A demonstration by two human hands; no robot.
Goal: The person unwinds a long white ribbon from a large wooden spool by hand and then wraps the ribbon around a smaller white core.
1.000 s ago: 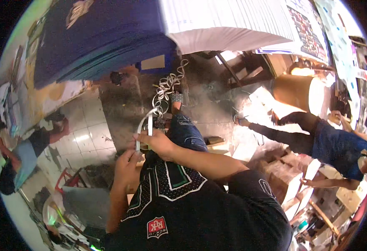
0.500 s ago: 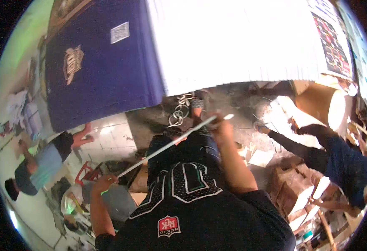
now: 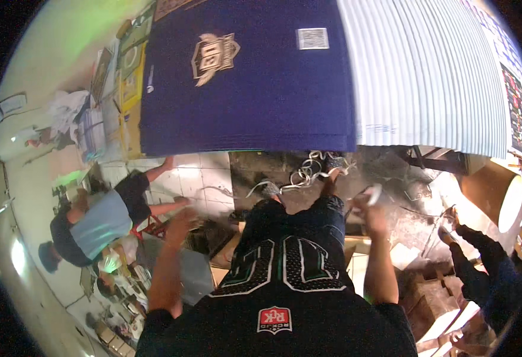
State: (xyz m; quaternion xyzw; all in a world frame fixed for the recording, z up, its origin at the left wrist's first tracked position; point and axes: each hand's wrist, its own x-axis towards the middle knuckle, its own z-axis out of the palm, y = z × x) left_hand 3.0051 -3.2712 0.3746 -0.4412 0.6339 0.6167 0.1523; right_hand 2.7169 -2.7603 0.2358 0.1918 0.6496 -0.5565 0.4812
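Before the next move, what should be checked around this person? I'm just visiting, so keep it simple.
1. Left grip free: cannot tell; it is blurred, though no strap shows in it.
2. Right grip secure: cannot tell; something white shows at its fingers, blurred.
3. White strap clear of the feet: not ok; loose curls lie close to them.
4. Blue cardboard clear of both grips: ok; neither touches it.
5. Person on the right out of the way: seems ok; they appear apart from the right grip.

The floor is dark (pale tiles at left). Looped white strap lies on it, near the feet.
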